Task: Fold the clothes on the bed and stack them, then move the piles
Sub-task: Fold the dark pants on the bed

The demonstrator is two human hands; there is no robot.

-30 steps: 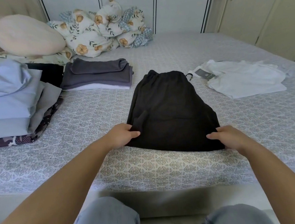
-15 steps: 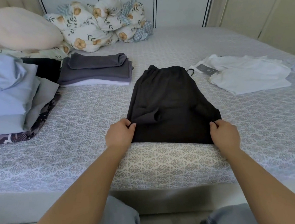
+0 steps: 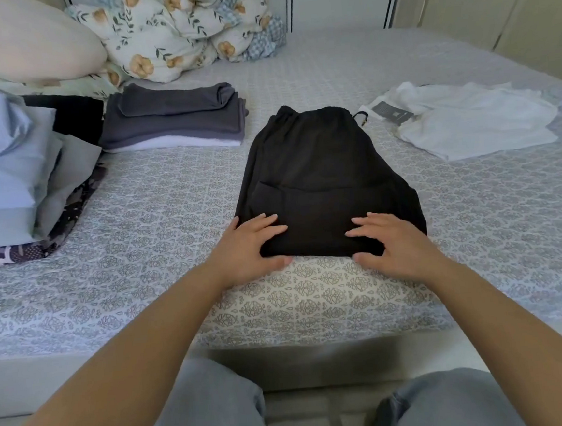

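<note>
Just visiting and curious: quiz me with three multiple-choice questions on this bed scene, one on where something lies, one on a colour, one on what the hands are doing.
1. Where is the white garment?
A. right of the black garment
B. on the grey stack
C. under the pillow

2. What colour is the garment under the hands?
A. white
B. black
C. light blue

3. How are the hands placed?
A. raised in the air
B. gripping the pillow
C. fingers spread flat on the garment

Answers: 1 A, it lies right of the black garment. 2 B, the cloth is black. 3 C, the left hand and right hand rest with straight fingers on its near edge.

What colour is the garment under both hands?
Black garment, plain; the head view shows it.
</note>
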